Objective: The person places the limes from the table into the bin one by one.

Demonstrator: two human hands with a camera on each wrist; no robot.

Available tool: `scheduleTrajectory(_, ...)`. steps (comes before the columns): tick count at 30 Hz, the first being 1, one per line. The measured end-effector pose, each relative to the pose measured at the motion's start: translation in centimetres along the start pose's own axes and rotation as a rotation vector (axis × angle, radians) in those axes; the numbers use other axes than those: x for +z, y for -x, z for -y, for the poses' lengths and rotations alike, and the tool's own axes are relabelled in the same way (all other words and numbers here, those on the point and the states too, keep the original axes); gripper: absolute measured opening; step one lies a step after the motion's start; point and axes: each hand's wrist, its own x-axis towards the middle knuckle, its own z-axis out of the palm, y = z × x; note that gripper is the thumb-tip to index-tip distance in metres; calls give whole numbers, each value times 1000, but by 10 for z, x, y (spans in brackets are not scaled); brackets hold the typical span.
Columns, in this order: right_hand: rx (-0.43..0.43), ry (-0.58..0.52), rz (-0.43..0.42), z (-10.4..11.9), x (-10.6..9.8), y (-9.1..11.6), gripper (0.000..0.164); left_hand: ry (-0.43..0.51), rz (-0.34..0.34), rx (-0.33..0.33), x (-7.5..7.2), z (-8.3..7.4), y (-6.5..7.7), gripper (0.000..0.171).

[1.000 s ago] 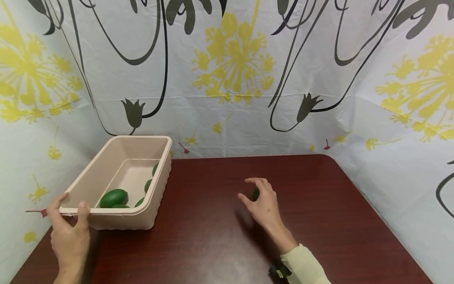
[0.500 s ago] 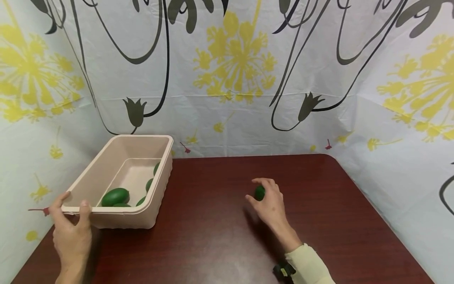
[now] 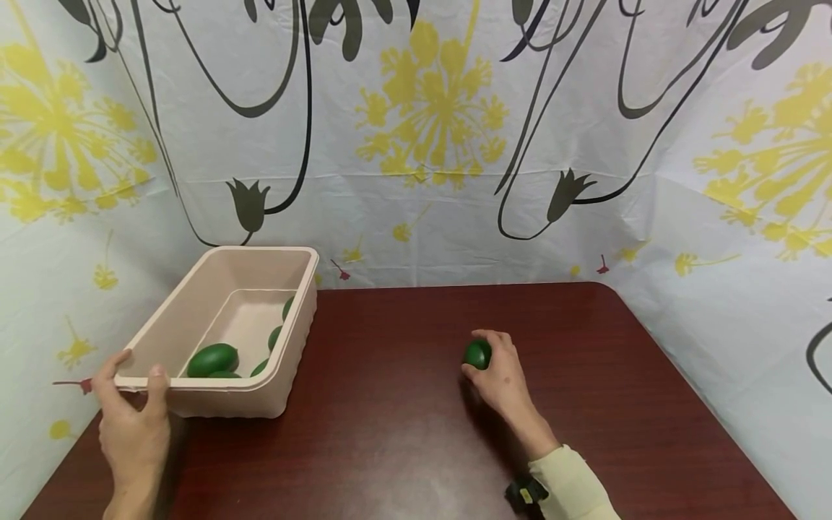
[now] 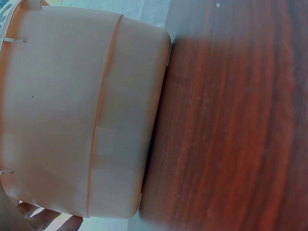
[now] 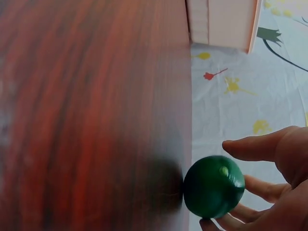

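My right hand (image 3: 502, 372) is at a glossy green lime (image 3: 478, 354) on the right half of the table, with thumb and fingers curled about it. In the right wrist view the lime (image 5: 214, 186) rests on the tabletop; fingers lie against its underside, while the thumb (image 5: 255, 146) appears close above it. At the left, my left hand (image 3: 133, 426) grips the near rim of a beige plastic bin (image 3: 295, 361). Several limes (image 3: 213, 360) lie inside, some partly hidden by the right wall. The left wrist view shows the bin's outer wall (image 4: 57, 110) and a few fingertips.
The dark red wooden table (image 3: 390, 433) has a rounded far right corner. Behind and on both sides hangs a pale cloth (image 3: 422, 238) printed with yellow flowers and grey vines. A dark wrist device (image 3: 525, 494) sits at the right sleeve.
My right hand has moved slightly right, and its thumb and fingers have closed in on the lime, which shows more now. The left hand stays on the bin's rim.
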Motion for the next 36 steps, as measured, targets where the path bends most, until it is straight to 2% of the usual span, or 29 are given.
scheduleTrajectory(17, 45, -23, 68, -2, 0, 0, 66, -1, 5, 11, 0, -3, 0, 63)
scheduleTrajectory(36, 34, -76, 35, 0, 3, 0, 63, 0, 2, 7, 0, 0, 0, 63)
